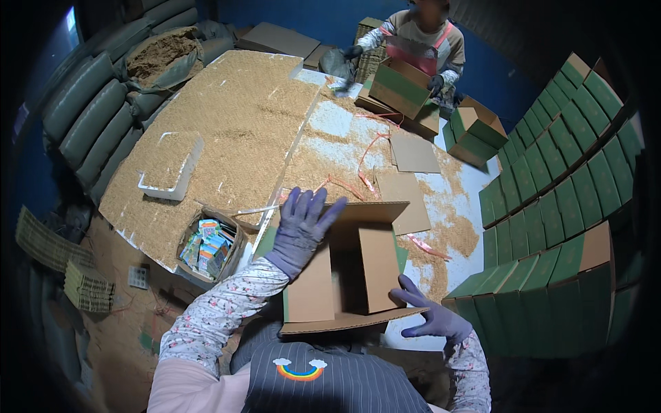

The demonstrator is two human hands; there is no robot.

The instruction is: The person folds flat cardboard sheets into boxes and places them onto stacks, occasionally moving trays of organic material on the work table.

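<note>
An open cardboard carton, brown inside with green outer sides, stands in front of me with its flaps folded out. My left hand, in a purple-grey glove, lies with spread fingers against its far left edge and flap. At the carton's near right corner is my right hand, gloved alike, its fingers apart and touching or close to the flap edge. The carton's inside is dark, and its bottom is hard to make out.
A table strewn with wood shavings bears a white foam frame and cardboard sheets. A box of printed cards stands at the left. Green cartons are stacked at right. Opposite, a co-worker handles another carton.
</note>
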